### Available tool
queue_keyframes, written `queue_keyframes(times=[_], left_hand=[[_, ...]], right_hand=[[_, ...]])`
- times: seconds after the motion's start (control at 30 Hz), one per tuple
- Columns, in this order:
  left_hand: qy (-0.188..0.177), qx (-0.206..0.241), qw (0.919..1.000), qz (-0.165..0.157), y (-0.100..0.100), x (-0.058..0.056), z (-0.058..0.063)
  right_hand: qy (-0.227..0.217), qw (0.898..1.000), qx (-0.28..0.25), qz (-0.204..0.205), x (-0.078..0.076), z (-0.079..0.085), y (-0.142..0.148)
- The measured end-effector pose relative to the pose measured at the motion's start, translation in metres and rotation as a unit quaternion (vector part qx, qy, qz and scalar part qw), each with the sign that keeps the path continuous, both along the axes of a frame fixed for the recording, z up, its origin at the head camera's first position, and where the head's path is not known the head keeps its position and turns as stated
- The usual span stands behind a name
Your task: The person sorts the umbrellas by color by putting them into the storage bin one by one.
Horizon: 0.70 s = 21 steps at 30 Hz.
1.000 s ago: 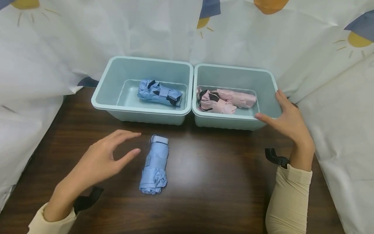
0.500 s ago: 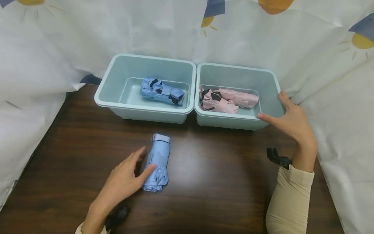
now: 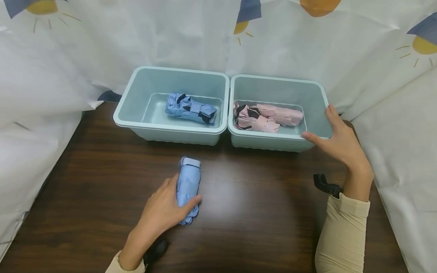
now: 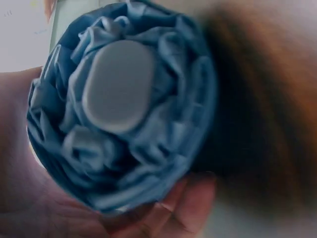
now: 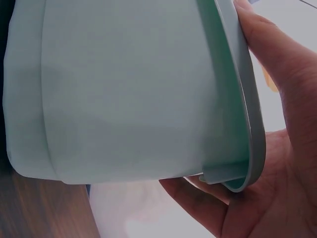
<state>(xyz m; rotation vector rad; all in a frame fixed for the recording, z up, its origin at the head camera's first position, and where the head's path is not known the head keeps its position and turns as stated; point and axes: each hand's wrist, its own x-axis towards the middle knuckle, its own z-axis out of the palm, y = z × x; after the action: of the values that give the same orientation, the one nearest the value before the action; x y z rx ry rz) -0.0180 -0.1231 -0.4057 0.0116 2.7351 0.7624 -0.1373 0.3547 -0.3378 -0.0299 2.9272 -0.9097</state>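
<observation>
A folded blue umbrella (image 3: 188,182) lies on the table, its pale handle end pointing toward the bins. My left hand (image 3: 164,208) grips its lower part, thumb across the near right side and fingers along the left. The left wrist view looks at the umbrella's round end, where a pale oval cap (image 4: 119,87) sits amid bunched cloth and fingertips (image 4: 195,201) curl underneath. My right hand (image 3: 341,142) holds the front right corner of the right light-blue bin (image 3: 266,143). Its thumb (image 5: 270,42) lies at the rim, while the fingers reach around the adjoining side.
The left light-blue bin (image 3: 177,134) stands beside the right one and contains a blue folded umbrella (image 3: 191,109). Two pink folded umbrellas, one in front (image 3: 254,120) and one behind (image 3: 281,114), lie in the right bin. A white patterned curtain (image 3: 191,34) hangs behind both.
My left hand has moved right and toward the near end of the blue umbrella on the table, and has closed around it. The right hand stays at the bin's corner.
</observation>
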Motion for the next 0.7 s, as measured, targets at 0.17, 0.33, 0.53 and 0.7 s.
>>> queue_keyframes(times=[0.17,0.33,0.53,0.7], left_hand=[[0.007,-0.011,0.9999,0.000,0.011,-0.005,-0.001],[0.026,-0.019,0.9995,0.001,0.015,-0.007,-0.006],[0.026,-0.029,0.9992,-0.009,0.016,-0.006,-0.005],[0.039,-0.036,0.9986,-0.002,0.013,-0.003,-0.006]], right_hand=[[-0.006,1.000,0.000,-0.002,0.002,0.000,0.001],[-0.009,1.000,0.003,-0.005,0.003,0.000,0.003],[-0.006,1.000,0.000,-0.003,0.003,0.000,0.003],[-0.007,1.000,-0.009,0.001,0.002,0.000,0.001]])
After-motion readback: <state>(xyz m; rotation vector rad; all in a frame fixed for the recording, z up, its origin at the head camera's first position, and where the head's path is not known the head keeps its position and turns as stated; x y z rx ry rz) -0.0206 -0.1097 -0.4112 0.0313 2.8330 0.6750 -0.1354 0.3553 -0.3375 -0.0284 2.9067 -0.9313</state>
